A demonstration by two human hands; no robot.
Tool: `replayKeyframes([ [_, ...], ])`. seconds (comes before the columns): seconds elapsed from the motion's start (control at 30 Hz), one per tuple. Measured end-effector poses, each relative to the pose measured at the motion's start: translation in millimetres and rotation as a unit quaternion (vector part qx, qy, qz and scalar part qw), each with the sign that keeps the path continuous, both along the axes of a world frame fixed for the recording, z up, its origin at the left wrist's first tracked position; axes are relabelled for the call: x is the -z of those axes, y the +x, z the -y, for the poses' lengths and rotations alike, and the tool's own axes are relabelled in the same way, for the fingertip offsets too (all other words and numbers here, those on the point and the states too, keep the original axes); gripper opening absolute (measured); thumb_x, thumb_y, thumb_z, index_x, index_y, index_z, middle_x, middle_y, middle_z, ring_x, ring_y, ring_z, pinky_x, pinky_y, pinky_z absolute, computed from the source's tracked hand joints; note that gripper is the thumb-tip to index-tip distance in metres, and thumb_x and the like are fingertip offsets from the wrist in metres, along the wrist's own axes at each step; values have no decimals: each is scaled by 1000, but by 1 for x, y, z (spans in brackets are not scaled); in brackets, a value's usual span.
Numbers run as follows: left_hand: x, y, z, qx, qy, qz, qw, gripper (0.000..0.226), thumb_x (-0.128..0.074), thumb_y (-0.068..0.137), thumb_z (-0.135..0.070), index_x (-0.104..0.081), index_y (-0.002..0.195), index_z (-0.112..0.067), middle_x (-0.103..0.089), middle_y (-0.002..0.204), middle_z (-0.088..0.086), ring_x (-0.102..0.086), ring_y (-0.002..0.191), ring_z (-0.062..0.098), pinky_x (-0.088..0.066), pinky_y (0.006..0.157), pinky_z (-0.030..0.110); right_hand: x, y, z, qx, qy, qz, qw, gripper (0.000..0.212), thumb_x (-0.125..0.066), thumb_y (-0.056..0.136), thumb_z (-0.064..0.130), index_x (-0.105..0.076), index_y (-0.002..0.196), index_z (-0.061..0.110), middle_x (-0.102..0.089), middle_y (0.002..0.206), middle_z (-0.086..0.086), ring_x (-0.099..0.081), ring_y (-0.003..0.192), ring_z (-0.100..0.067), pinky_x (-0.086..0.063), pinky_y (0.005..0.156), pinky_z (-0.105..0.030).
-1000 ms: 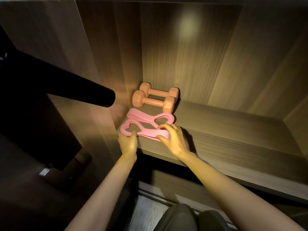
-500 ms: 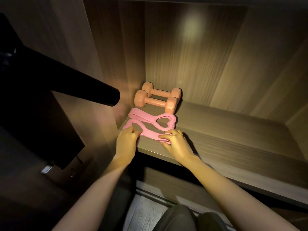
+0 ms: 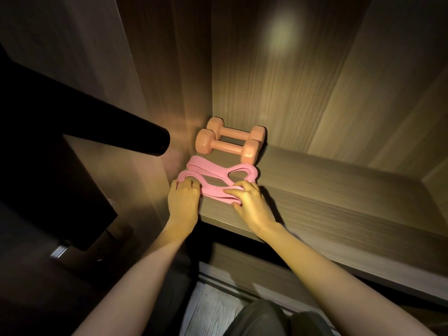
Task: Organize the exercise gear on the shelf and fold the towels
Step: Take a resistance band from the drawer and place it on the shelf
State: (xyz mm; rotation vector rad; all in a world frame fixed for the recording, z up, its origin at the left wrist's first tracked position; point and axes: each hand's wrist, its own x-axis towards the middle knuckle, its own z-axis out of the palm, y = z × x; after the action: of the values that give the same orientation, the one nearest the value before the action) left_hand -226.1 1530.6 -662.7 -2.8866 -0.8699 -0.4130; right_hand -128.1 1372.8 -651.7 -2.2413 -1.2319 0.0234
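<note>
Two orange dumbbells (image 3: 228, 144) lie side by side in the back left corner of the wooden shelf (image 3: 327, 190). Just in front of them lie pink resistance bands (image 3: 213, 173), looped and overlapping, near the shelf's front edge. My left hand (image 3: 183, 202) has its fingers curled into the bands' left loop. My right hand (image 3: 253, 206) pinches the right end of the nearest band between fingers and thumb. No towels are in view.
A black tube (image 3: 135, 134) juts in from the left at shelf height, with a dark panel (image 3: 60, 190) below it. The cabinet's side wall (image 3: 169, 81) stands close to the left of the gear. Bare shelf surface stretches to the right.
My left hand rose from the shelf's front edge onto the bands' left loop. My right hand shifted slightly on the right end. The bands lie more gathered.
</note>
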Motion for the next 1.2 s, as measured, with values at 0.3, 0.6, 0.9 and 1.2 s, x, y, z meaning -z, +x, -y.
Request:
replayKeyframes([
  [0.3, 0, -2, 1, 29, -45, 30, 998, 38, -74, 70, 0, -67, 107, -6, -68, 105, 12, -63, 96, 31, -45, 97, 42, -1, 2, 2, 40, -76, -12, 996, 41, -63, 89, 16, -62, 128, 29, -41, 140, -2, -30, 132, -22, -42, 102, -43],
  [0.6, -11, -17, 25, 78, -88, 67, 991, 47, -69, 76, 3, -62, 122, -3, -68, 104, 15, -62, 98, 34, -48, 90, 45, -33, -2, 20, 26, -122, -37, 991, 60, -58, 90, 20, -39, 143, 39, -27, 153, 1, -18, 135, -24, -29, 110, -53],
  [0.9, -51, -45, 89, 154, -61, 208, 964, 33, -66, 85, -19, -66, 115, -5, -69, 109, 11, -65, 99, 32, -51, 89, 48, -95, -32, 104, 75, -76, 62, 992, 47, -54, 93, 34, -46, 140, 34, -49, 142, 6, -40, 127, -18, -37, 102, -35],
  [1.2, -115, -72, 186, 238, -50, 149, 959, 49, -50, 95, -46, -50, 137, -21, -52, 139, 0, -47, 129, 21, -40, 105, 40, -110, -84, 212, 131, -34, 82, 987, 51, -54, 95, 36, -39, 143, 37, -47, 142, 10, -38, 127, -12, -32, 107, -36],
])
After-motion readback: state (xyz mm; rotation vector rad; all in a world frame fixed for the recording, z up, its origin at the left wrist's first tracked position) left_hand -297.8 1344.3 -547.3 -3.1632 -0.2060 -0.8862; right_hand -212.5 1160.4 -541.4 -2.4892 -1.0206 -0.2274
